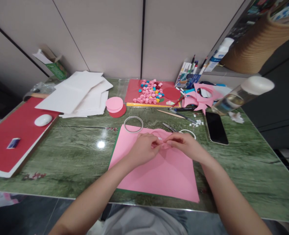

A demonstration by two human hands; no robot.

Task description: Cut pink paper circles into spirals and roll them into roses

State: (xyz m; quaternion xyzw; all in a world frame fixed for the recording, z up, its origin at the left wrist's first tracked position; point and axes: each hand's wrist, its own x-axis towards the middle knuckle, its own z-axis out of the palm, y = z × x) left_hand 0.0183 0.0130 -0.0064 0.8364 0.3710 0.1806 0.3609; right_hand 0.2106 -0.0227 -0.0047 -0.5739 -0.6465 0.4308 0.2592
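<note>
My left hand (pixel 145 147) and my right hand (pixel 185 143) meet above a large pink sheet (pixel 154 176). The fingertips of both hands pinch a small curved piece of pink paper (pixel 161 132). A small white bit shows on it between the fingers; part of the piece is hidden by them. Scissors (pixel 169 127) lie just beyond my right hand, their handles partly covered by it. Close by is a white ring (pixel 190 132). A larger metallic-looking ring (pixel 133 124) rests across the pink sheet's far left corner. Under the pink sheet, a green edge (pixel 114 148) shows.
Pink and red paper circles (pixel 114 105) lie left of a red folder (pixel 132 91) bearing many small coloured paper pieces (pixel 150 91). Right are pink offcuts (pixel 200 96), a phone (pixel 216 128) and a bottle (pixel 242 93). White sheets (pixel 73 93) and a red board (pixel 17 130) occupy the left.
</note>
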